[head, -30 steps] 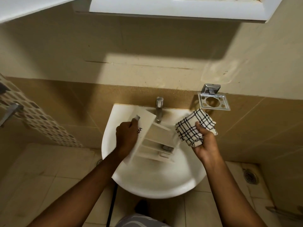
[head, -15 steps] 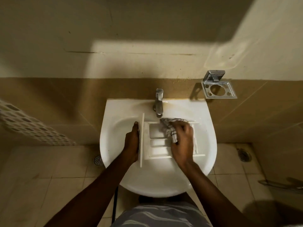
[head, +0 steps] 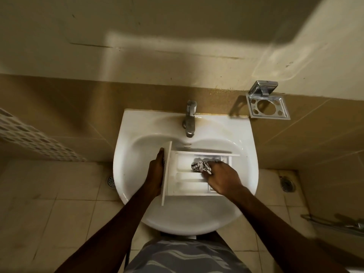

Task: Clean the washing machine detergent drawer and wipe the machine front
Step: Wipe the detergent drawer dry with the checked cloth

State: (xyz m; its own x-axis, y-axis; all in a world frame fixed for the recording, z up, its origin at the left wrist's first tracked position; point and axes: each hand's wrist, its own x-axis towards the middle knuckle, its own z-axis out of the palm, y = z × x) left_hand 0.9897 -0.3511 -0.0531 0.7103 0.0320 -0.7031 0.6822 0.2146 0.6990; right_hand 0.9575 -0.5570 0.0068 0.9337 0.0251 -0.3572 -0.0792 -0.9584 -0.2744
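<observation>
**Wiping out the drawer compartments in the washbasin**

To the left of the washbasin (head: 126, 134), a small floor drain (head: 110, 181) is sitting in the tiles. Over the basin's left half, the left hand (head: 156, 172) is bracing the detergent drawer (head: 183, 181). Its fingers are lying straight and together, flat against the outer face of the front panel (head: 166, 170), which is standing on edge. The thumb is hidden.

The drawer is lying in the basin's bowl, open side up, just below the tap (head: 190, 119), with its back end pointing toward the basin's right rim. In the compartment nearest the tap, a checked cloth (head: 200, 166) is sitting bunched into a wad. The right hand (head: 220, 178) is pinching it from the right, fingers curled over it and pushing it down onto the plastic.

This looks like the compartment-wiping step. The machine front is not in view, so that half of the task is probably waiting.

To do this step well:
- The left hand should be holding the panel firmly, so the drawer is not skating on the glazed bowl.
- The right hand should be working one compartment at a time, driving a fingertip behind the cloth into corners and along the dividers.
- The cloth should be turned to a fresh face as it picks up residue.

Above the basin's right corner, a chrome tumbler holder (head: 267, 106) is hanging on the wall. A second drain (head: 287, 183) is lying in the floor to the basin's right.
</observation>
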